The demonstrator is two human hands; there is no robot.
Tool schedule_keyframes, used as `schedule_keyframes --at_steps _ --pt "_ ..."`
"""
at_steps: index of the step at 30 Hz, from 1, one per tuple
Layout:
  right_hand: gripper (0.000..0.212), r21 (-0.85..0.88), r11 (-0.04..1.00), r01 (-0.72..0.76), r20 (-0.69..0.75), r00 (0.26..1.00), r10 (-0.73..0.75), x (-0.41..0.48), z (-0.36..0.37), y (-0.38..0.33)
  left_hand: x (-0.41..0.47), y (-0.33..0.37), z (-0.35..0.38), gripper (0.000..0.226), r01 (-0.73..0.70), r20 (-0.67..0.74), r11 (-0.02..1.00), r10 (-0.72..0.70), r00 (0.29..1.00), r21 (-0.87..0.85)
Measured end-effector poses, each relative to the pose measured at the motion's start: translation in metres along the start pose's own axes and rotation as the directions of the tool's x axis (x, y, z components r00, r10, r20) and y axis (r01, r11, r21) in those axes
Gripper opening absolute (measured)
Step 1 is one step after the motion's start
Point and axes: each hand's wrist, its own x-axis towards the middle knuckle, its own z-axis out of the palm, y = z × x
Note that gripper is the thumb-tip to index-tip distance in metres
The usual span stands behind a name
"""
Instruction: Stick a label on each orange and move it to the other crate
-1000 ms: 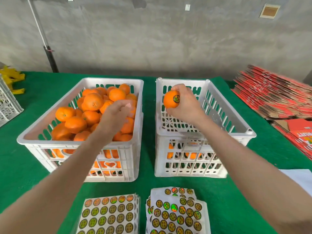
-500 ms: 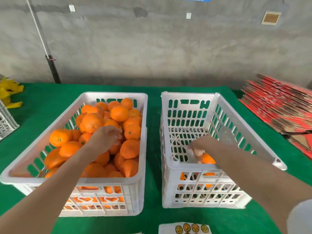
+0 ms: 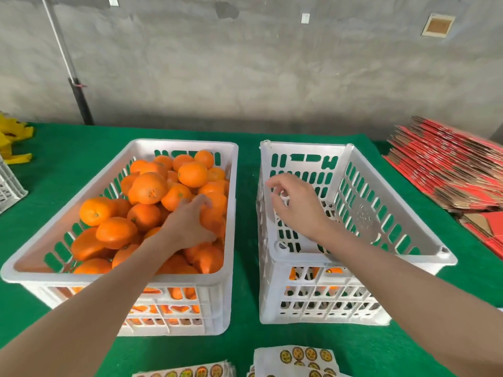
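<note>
The green surface (image 3: 68, 164) carries two white crates side by side. The left crate (image 3: 109, 278) is heaped with oranges (image 3: 148, 187). The right crate (image 3: 353, 263) shows only a few through its front wall. Label sheets (image 3: 304, 357) lie at the near edge.

My right hand (image 3: 296, 205) hovers over the right crate, fingers loosely curled, holding nothing. My left hand (image 3: 185, 227) lies on the heap, fingers curled round one orange (image 3: 215, 213) near the heap's right side.

Expected handling: firm, light, round, prone to rolling. Grip across the widest girth and leave smooth peel exposed for the label.
</note>
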Motion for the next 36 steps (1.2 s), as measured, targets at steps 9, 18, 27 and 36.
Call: schedule_keyframes --at_steps 9,18,27,36 --pt "0.076 0.349 0.935 0.058 0.169 0.978 -0.123 -0.068 -0.024 -0.082 -0.078 0.04 -0.011 0.063 -0.225 -0.099 0.917 0.203 0.974 -0.33" --pt "0.075 0.343 0.845 -0.41 0.443 0.864 0.24 -0.176 -0.01 -0.047 -0.138 0.03 0.116 0.075 0.307 0.311 0.511 -0.081 0.947 -0.803" --pt "0.035 -0.346 0.887 -0.307 0.694 0.552 0.462 -0.238 0.042 0.014 -0.132 -0.014 0.167 0.104 0.535 0.491 0.147 -0.256 0.833 -0.832" --pt "0.015 0.023 0.858 -0.512 0.585 0.703 0.404 -0.21 0.024 0.003 -0.138 -0.019 0.161 0.09 0.52 0.541 0.353 -0.045 0.84 -0.778"
